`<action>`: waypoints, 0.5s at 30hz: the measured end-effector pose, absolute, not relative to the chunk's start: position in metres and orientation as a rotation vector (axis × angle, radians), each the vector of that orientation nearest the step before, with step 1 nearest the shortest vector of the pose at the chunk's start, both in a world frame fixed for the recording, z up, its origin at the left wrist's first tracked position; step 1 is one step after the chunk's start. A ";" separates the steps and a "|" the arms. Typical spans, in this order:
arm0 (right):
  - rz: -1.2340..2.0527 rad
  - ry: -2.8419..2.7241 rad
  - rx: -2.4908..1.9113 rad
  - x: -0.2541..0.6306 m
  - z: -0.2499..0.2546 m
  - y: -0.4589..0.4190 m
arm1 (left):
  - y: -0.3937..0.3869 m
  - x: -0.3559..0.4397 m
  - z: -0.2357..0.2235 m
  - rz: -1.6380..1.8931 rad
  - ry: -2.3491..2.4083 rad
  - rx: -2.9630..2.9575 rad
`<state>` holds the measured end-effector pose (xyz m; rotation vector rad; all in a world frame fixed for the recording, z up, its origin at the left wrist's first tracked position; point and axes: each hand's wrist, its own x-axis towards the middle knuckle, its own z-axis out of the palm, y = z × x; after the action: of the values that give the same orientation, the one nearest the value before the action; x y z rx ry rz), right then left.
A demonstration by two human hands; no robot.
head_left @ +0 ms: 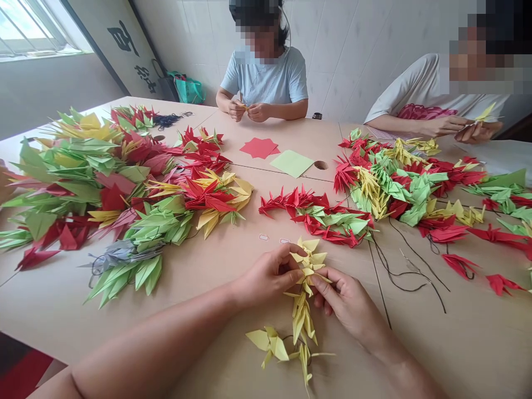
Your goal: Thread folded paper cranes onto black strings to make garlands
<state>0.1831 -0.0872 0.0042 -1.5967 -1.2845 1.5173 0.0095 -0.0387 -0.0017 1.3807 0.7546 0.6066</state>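
Observation:
A string of yellow folded paper cranes runs down the table in front of me, threaded on a dark cord. My left hand pinches one crane near the top of this string from the left. From the right, my right hand grips the same string a little lower, thumb on a crane's wing. Loosely spaced yellow cranes lie at its near end, with dark cord showing between them. Just beyond my hands, a strand of red and green cranes curves across the table.
A large heap of green, red, yellow and pink cranes covers the left side. More strung cranes lie at right, near loose black cord. Red paper and green paper sit mid-table. Two people fold paper opposite.

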 end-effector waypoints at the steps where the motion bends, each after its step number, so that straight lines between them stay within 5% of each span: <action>1: 1.524 -1.273 -1.591 0.183 0.005 -0.087 | -0.039 0.010 -0.002 0.603 0.753 1.386; 15: 1.464 -1.248 -1.625 0.182 -0.002 -0.088 | -0.041 0.010 -0.002 0.576 0.774 1.433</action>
<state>0.1818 -0.0877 -0.0024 -1.6249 -1.2479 1.4639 0.0105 -0.0410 -0.0015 1.4333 0.7744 0.5758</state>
